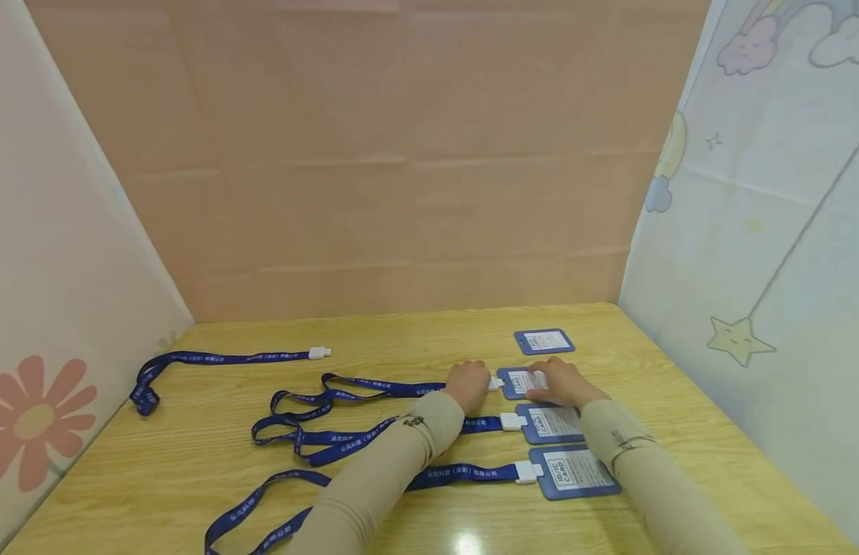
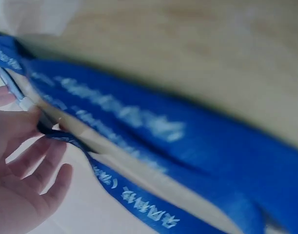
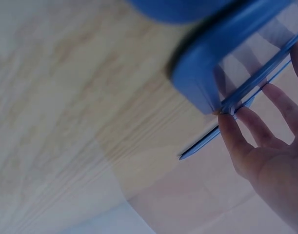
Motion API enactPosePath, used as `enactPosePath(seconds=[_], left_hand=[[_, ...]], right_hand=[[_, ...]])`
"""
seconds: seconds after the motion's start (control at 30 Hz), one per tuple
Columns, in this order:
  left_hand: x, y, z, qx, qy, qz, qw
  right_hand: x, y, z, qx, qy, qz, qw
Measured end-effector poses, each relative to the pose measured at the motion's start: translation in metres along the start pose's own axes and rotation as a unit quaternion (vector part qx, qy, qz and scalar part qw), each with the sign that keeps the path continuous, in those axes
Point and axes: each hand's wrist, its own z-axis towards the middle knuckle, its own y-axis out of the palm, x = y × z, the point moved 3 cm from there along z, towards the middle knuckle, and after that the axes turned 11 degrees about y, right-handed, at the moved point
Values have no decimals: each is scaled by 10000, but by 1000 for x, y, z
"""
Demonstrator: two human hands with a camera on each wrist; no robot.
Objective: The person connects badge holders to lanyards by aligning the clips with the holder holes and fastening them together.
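My left hand (image 1: 469, 385) pinches the white clip (image 2: 28, 103) at the end of a blue lanyard (image 1: 409, 390) between thumb and fingers; its other fingers are spread beneath the strap in the left wrist view. Just right of it, my right hand (image 1: 564, 383) grips a blue ID card holder (image 1: 518, 383) by its right part, thumb on the near edge. The clip meets the holder's left end between the two hands. In the right wrist view my right fingers (image 3: 231, 134) are at the edge of the holder.
Nearer me lie two more card holders (image 1: 550, 424) (image 1: 578, 472), each joined by a white clip (image 1: 525, 472) to a blue lanyard (image 1: 464, 473). A loose card holder (image 1: 544, 341) lies at the back right. A separate lanyard (image 1: 214, 358) lies at the back left of the wooden table (image 1: 402, 339).
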Motion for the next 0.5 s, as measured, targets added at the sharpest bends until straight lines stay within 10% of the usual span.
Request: enactPosePath(seconds=[0.5], left_hand=[[4,-5,0,-187,31,71,9998]], right_hand=[[0,-1,3,-103,-21,239,9997]])
